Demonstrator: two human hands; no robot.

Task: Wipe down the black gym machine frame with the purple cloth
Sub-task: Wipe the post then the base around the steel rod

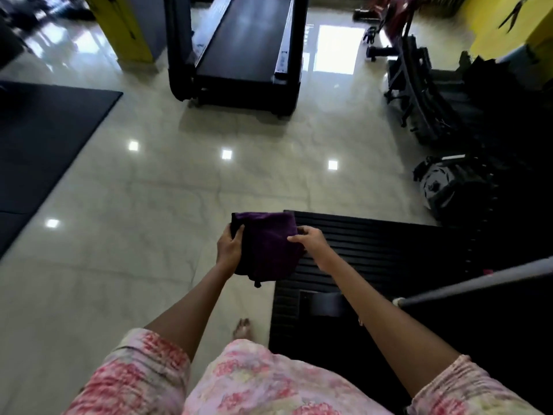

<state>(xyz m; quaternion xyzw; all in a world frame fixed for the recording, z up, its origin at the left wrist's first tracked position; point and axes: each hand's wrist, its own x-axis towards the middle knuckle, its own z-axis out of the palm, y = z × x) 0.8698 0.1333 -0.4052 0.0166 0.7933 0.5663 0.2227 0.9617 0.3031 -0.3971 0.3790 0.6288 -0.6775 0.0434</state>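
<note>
The purple cloth (267, 245) is held folded in front of me, above the floor at the lower middle of the view. My left hand (229, 244) grips its left edge. My right hand (311, 238) pinches its right edge between thumb and fingers. A black gym machine frame (425, 94) stands at the right, with dark parts and a weight plate (440, 190) below it. Which black machine the task means I cannot tell.
A black treadmill (239, 52) stands ahead at the top middle. A ribbed black mat (374, 259) lies at my right, a grey bar (478, 283) crossing above it. Another dark mat (39, 145) lies left. A yellow pillar (125, 28) rises at top left. Glossy tile floor (179, 205) lies between.
</note>
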